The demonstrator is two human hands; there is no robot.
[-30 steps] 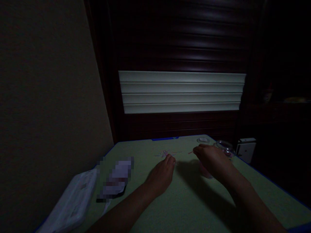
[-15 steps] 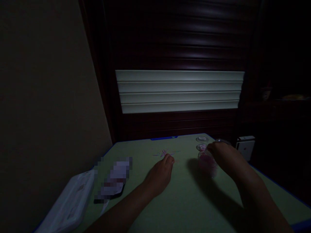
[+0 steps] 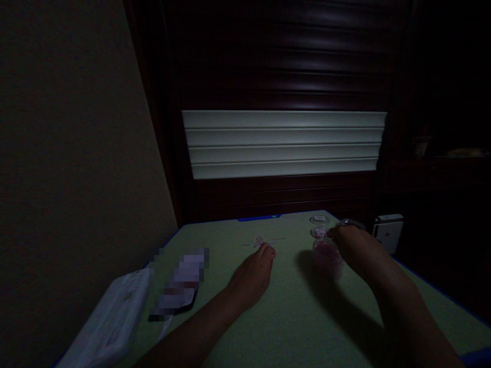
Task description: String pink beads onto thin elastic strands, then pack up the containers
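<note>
My left hand [image 3: 255, 273] rests low over the middle of the table with its fingers curled together. Anything they pinch is too small and dark to make out. Just beyond the fingertips lies a small cluster of thin pinkish strands [image 3: 259, 242]. To the right, my right hand [image 3: 351, 243] has its fingers pressed together beside a small clear dish [image 3: 319, 232] with pinkish bits in it; what they grip, if anything, is hidden. A clear container with pink contents [image 3: 327, 258] stands just below those fingers, partly covered by the hand.
The green table [image 3: 291, 317] has a blue rim. A clear lid-like disc [image 3: 319, 220] and a round clear container [image 3: 351, 223] lie near its far right corner. At left are a white case [image 3: 111, 319] and a pixelated object [image 3: 182, 283]. A white box [image 3: 389, 232] stands beyond the right edge.
Both hands stay almost in the same place. My right hand has shifted very slightly to the right. The objects on the table have not visibly moved.
</note>
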